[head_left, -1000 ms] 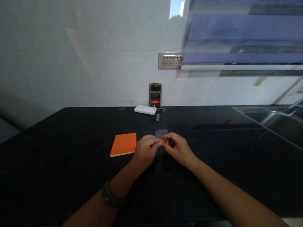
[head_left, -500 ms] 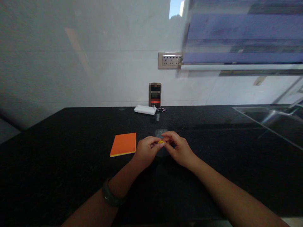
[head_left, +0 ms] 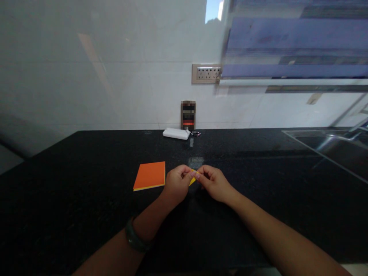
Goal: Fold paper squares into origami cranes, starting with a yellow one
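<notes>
A small piece of yellow paper [head_left: 192, 180] is pinched between my two hands, just above the dark countertop. My left hand [head_left: 177, 184] grips its left side between thumb and fingers. On the other side, my right hand [head_left: 215, 183] holds it with thumb and forefinger, the thumbs close together. My fingers cover much of the paper, so its full shape is hidden. Left of my left hand lies a square stack of orange paper [head_left: 150, 175] with a yellow lower edge.
A white power bank [head_left: 176, 133] with a beaded strap [head_left: 196, 133] lies at the back of the black countertop [head_left: 97, 161]. A phone-like upright object [head_left: 188, 115], blurred out, leans on the wall. A sink [head_left: 330, 147] is at the right, wall sockets [head_left: 206, 73] above.
The yellow paper has turned and more of it shows below my fingertips. My right fingers, raised and apart before, have closed down onto it, and my thumbs have come nearer each other.
</notes>
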A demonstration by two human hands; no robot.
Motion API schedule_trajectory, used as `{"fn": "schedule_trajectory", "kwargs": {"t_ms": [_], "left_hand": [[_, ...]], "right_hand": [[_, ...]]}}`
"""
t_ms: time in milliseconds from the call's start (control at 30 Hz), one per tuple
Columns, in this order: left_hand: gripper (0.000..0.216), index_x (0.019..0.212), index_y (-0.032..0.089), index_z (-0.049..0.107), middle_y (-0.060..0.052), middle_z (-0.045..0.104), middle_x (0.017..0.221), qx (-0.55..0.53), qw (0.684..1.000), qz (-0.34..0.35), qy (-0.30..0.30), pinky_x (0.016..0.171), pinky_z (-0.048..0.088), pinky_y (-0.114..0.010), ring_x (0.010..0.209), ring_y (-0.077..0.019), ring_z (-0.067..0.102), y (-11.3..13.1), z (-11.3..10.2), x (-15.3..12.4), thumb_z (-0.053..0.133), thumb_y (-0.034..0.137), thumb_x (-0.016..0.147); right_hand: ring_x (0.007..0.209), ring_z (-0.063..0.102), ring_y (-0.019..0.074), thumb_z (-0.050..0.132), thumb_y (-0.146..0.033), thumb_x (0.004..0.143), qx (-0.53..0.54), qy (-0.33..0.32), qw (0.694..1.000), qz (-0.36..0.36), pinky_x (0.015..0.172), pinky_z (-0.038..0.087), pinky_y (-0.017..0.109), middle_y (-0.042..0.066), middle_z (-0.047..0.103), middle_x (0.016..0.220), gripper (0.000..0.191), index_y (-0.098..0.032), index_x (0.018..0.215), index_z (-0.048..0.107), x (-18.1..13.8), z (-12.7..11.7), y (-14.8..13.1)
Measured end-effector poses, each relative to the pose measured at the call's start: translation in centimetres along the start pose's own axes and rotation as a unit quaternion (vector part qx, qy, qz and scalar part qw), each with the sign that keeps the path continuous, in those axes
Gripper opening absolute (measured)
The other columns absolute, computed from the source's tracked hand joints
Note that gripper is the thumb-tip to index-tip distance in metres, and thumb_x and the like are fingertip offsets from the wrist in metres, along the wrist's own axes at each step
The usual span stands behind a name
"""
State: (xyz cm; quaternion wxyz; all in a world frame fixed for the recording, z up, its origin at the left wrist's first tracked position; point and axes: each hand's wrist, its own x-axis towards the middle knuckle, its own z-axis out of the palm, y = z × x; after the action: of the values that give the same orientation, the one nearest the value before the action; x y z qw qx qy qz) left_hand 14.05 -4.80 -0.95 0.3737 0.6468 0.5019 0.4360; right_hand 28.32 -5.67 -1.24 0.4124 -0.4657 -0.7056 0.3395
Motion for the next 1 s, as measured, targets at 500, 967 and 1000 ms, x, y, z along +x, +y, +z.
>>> {"fn": "schedule_trajectory", "kwargs": {"t_ms": [500,967,1000], "left_hand": [[0.025,0.064,0.015,0.057,0.002,0.051,0.053,0.095,0.992,0.018,-0.076,0.047,0.031,-0.022,0.05,-0.0109,0.046,0.22,-0.7,0.09,0.045,0.033,0.077],[0.027,0.062,0.015,0.051,0.004,0.049,0.05,-0.112,0.993,-0.041,0.007,0.045,0.031,-0.02,0.046,-0.0083,0.043,-0.03,-0.32,0.57,0.056,0.041,0.068],[0.027,0.061,0.015,0.05,0.005,0.048,0.049,-0.136,0.99,-0.049,0.003,0.044,0.031,-0.019,0.045,-0.0076,0.043,0.15,-0.31,0.51,0.058,0.04,0.067]], "right_hand": [[0.05,0.047,0.0085,0.058,-0.036,0.07,0.199,0.028,0.978,0.058,0.046,0.04,0.021,-0.002,0.054,0.062,0.02,-0.017,0.07,0.054,0.47,-0.01,0.07],[0.04,0.034,0.0044,0.058,-0.026,0.066,0.133,-0.052,0.986,0.089,0.04,0.025,0.018,-0.007,0.042,0.046,0.013,-0.015,0.06,0.053,0.16,-0.14,-0.1],[0.039,0.032,0.0039,0.058,-0.025,0.065,0.139,-0.074,0.983,0.091,0.04,0.024,0.018,-0.007,0.04,0.045,0.013,-0.015,0.06,0.052,0.02,-0.02,-0.17]]}}
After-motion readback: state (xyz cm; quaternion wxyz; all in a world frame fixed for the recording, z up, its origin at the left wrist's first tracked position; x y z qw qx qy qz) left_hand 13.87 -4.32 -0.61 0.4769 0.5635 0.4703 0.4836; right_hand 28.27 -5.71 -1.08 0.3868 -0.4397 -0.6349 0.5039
